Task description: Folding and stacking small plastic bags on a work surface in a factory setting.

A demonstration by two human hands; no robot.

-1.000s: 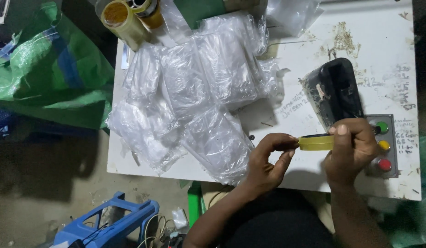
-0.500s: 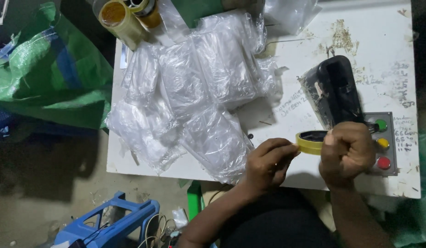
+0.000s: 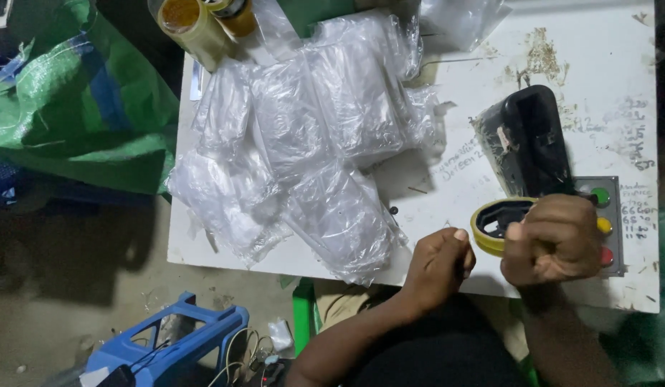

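The right hand (image 3: 554, 240), at the lower right of the frame, is closed in a firm grip around the far side of a yellow tape roll (image 3: 490, 228). The roll is held tilted, its open core facing up and toward the camera, so that its left rim stays exposed; this orientation appears chosen to give the other hand access to the tape edge. The left hand (image 3: 440, 265) sits just left of the roll, fingers curled tight with the thumb pressed against them (whether it pinches a loose tape end cannot be determined, as the strip itself is not visible). The two hands are close together, the roll's rim lying between them and nearest the left thumb.

Directly above the roll, a black moulded plastic part in a clear bag (image 3: 529, 143) lies on the white table (image 3: 490, 72), within easy reach of the right hand. To its right, partly covered by the right hand, is a small panel with green, yellow and red buttons (image 3: 603, 222). A heap of empty clear plastic bags (image 3: 311, 143) occupies the centre and left of the table, well apart from both hands. Further tape rolls (image 3: 196, 21) stand at the upper left table edge.
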